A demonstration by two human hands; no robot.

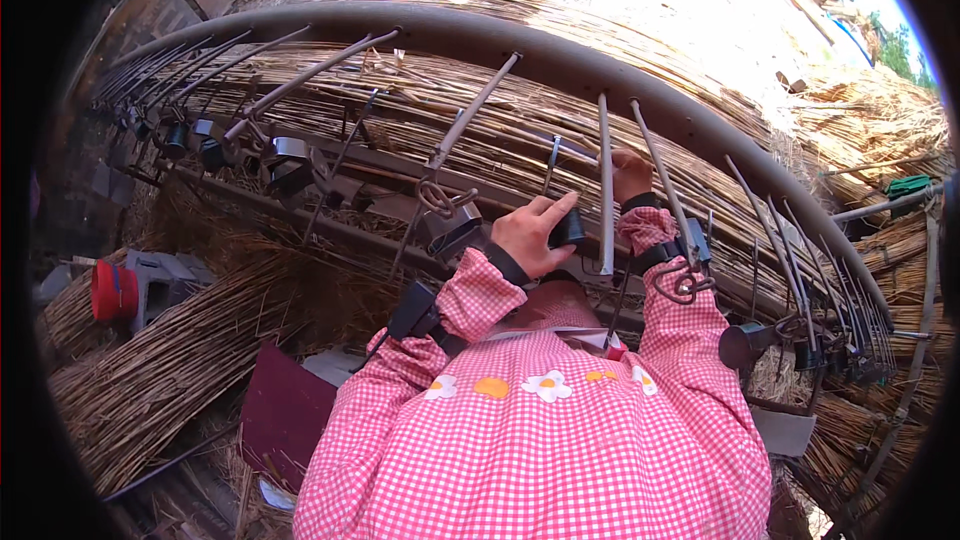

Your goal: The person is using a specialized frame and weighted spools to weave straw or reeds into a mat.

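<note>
My left hand (535,238) is closed round a dark spool (568,229) at the near side of the frame, just left of a hanging metal rod (606,190). Beyond that rod, my right hand (630,176) is curled against the layer of long dry reeds (470,105). What its fingers grip, if anything, is hidden. A long curved-looking metal pipe (560,60) runs across above the reeds, with several thin rods coming down from it toward me.
More spools hang along the rods, such as a dark one (292,165) on the left. Reed bundles (170,370) lie at lower left near a red roll (114,290) and grey blocks (165,275). A maroon board (285,410) leans beside my left arm. Straw heaps (870,120) lie far right.
</note>
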